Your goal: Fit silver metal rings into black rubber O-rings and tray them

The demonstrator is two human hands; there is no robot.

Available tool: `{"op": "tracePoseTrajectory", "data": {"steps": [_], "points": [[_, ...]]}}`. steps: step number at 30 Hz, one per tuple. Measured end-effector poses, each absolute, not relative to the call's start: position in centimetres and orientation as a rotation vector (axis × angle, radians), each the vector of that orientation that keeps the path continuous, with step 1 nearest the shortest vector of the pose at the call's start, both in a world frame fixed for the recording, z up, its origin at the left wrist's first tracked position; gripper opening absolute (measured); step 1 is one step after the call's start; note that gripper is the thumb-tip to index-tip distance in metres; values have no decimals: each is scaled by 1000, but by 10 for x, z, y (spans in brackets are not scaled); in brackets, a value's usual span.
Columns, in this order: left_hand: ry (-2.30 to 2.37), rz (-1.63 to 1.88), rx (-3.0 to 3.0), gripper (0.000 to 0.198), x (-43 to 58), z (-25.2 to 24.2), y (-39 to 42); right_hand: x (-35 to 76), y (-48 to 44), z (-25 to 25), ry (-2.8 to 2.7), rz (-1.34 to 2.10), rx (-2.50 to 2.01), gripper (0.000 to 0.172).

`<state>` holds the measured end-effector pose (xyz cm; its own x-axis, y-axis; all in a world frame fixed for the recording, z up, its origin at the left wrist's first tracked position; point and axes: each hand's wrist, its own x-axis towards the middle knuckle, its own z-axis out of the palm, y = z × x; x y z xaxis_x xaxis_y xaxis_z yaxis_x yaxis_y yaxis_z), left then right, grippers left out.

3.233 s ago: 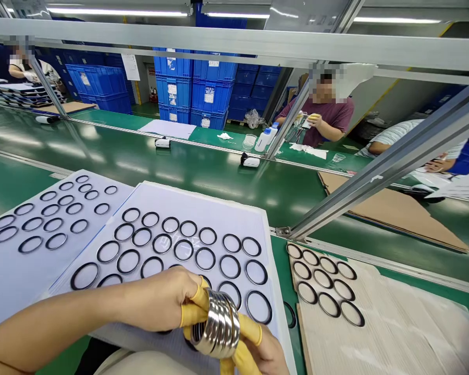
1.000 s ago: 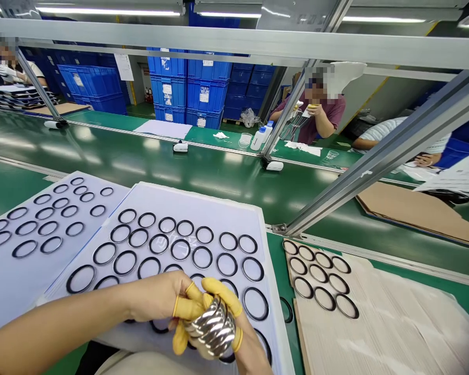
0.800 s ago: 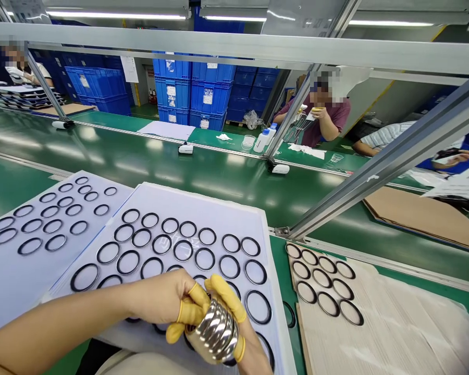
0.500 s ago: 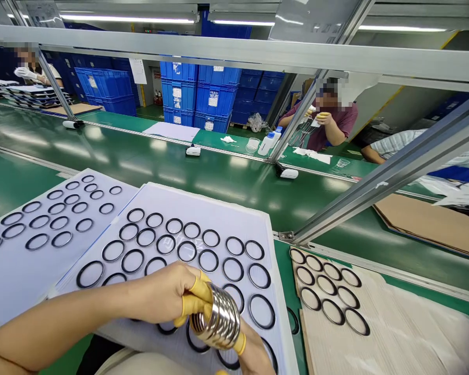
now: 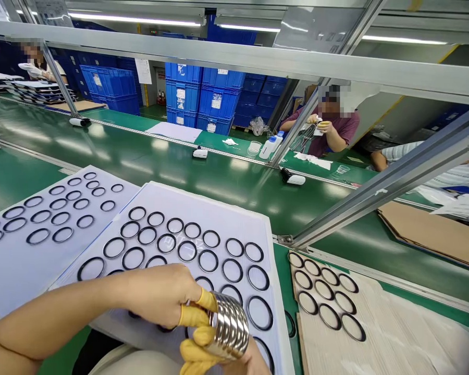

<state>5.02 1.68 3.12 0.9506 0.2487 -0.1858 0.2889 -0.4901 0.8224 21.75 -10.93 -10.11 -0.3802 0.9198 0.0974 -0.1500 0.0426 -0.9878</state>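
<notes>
Head camera view: a person's left hand (image 5: 162, 294) grips one end of a stack of shiny metal rings (image 5: 231, 327); the right hand (image 5: 245, 365) curls beneath it, above a white sheet (image 5: 219, 214) on the green counter (image 5: 21, 169). The step appears to be handling the gathered stack, calling for steady two-handed support. The stack partly hides the right hand; its ring count is unclear.

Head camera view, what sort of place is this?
Most likely a factory workshop: there's a long green worktop, a bundle of shiny metal rings being held, and stacked blue boxes in the background.
</notes>
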Motion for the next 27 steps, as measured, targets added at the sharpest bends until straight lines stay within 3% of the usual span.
{"op": "tracePoseTrajectory", "data": {"steps": [3,7,14,18,22,27], "points": [[242,-434,1675,11,49,33,31,222,-108,-101,-1481,1473,-884,32],[22,-535,1307,40,52,17,34,224,-105,-97,-1518,1382,-955,32],[-11,-262,1591,71,49,-1,13,239,-112,-68,-1429,1110,-1060,84],[211,-172,1518,69,52,-1,9,243,-115,-47,-1458,1151,-1033,80],[375,-158,1367,52,60,-8,4,238,-117,-43,-1466,1108,-1093,71],[430,-45,1264,39,66,-10,1,232,-113,-56,-1160,1340,-1161,58]]}}
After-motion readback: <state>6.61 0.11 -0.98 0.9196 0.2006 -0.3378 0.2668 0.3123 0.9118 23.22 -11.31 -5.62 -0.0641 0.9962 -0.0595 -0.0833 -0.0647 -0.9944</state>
